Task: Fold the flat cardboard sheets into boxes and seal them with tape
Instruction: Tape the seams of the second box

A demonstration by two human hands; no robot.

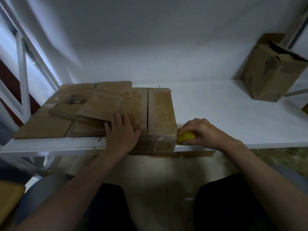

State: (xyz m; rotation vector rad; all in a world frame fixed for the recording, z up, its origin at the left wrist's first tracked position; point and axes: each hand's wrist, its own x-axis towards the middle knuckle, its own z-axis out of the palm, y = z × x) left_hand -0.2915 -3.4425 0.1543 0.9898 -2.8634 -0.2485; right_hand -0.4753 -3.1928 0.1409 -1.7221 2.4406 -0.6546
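Observation:
A folded cardboard box (pixel 160 110) sits at the front edge of the white table (pixel 233 110), its two top flaps meeting along a dark seam. Clear tape shines on its near right corner. My left hand (pixel 120 131) lies flat on the box's top, fingers straight, thumb near the seam. My right hand (pixel 202 132) grips a yellow tape dispenser (pixel 185 136) held against the box's lower right corner. Flat cardboard sheets (pixel 71 110) lie stacked on the table just left of the box.
An upright cardboard box (pixel 270 70) with open flaps stands at the table's back right. White shelf framing (pixel 21 67) rises on the left. A white wall is behind the table. My legs are below the table's front edge.

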